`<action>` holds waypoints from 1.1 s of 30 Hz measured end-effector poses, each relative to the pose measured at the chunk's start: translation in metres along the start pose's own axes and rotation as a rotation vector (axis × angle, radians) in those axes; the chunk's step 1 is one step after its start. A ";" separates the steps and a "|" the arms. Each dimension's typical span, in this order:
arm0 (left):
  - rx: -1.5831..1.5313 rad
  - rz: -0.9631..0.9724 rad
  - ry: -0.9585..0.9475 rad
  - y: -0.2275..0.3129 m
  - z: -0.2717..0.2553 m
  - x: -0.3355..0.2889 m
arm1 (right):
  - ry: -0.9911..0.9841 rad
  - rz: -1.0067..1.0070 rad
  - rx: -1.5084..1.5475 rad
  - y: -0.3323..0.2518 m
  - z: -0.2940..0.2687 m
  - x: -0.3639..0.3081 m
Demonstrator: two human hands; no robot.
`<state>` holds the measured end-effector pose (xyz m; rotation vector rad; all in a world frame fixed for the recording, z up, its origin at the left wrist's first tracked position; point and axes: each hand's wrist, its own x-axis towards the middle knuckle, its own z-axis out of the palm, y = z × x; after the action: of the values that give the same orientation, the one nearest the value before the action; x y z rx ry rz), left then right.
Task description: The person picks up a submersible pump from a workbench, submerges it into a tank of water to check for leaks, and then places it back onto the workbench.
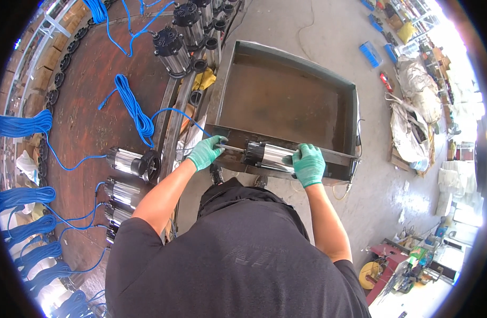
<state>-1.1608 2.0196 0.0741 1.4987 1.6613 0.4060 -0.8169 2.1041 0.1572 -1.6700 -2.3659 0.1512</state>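
A silver, cylindrical pump motor (275, 156) with black ends lies sideways along the near edge of a large metal tank (286, 53). My right hand (309, 163), in a green glove, is closed over its right end. A thin metal shaft (232, 148) sticks out from its left end. My left hand (205, 152), gloved in green too, pinches around the tip of this shaft. A blue cable (185, 113) runs from a bundled coil (134, 108) to the left fingertips; its end is partly hidden there.
Left of me, a brown-topped table (90, 100) carries more motors (128, 161) with blue cable bundles (23, 199). Upright motors (172, 53) stand by its far right edge. White sacks (410, 124) and blue crates (369, 54) lie on the floor at right.
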 end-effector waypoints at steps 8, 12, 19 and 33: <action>-0.887 -0.016 -0.245 0.000 -0.018 -0.001 | 0.047 -0.013 0.006 0.002 -0.004 0.004; 0.021 0.117 -0.154 -0.011 -0.021 0.006 | 0.040 -0.011 0.002 0.001 0.005 -0.001; -0.411 -0.148 -0.161 -0.012 -0.005 0.006 | -0.023 0.015 -0.032 0.004 0.003 -0.006; 0.542 -0.047 -0.058 0.003 -0.018 0.018 | -0.088 0.016 -0.019 0.004 0.003 -0.001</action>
<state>-1.1714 2.0422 0.0808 1.8284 1.8438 -0.1305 -0.8137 2.1047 0.1530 -1.7249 -2.4259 0.2097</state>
